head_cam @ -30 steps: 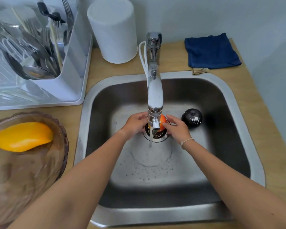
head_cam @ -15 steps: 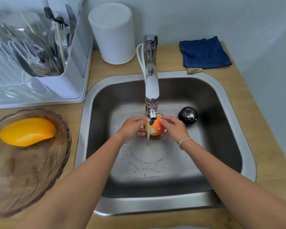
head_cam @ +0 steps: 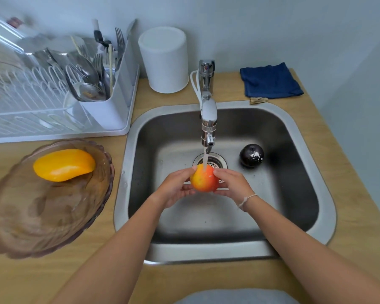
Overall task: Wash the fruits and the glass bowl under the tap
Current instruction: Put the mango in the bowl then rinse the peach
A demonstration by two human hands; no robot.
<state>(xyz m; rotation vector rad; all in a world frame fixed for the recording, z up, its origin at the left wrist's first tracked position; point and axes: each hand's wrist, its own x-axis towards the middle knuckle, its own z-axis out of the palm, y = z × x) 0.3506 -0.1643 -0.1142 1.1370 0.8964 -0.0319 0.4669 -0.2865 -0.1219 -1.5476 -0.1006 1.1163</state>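
An orange-red round fruit (head_cam: 204,179) sits between both hands over the sink (head_cam: 233,249), right under the water stream from the tap (head_cam: 208,119). My left hand (head_cam: 176,187) cups its left side and my right hand (head_cam: 234,186) grips its right side. A dark purple round fruit (head_cam: 251,155) with white specks lies on the sink floor to the right of the drain (head_cam: 215,162). On the counter to the left stands the brown glass bowl (head_cam: 42,216) with a yellow mango (head_cam: 64,164) in it.
A white dish rack (head_cam: 53,119) with cutlery stands at the back left. A white cylinder container (head_cam: 165,60) is behind the sink, left of the tap. A folded blue cloth (head_cam: 270,81) lies at the back right on the wooden counter (head_cam: 349,216).
Both hands have drawn the orange-red fruit toward me, out from behind the tap spout, so more of it shows. The view has tilted up; the dark fruit and mango stay put.
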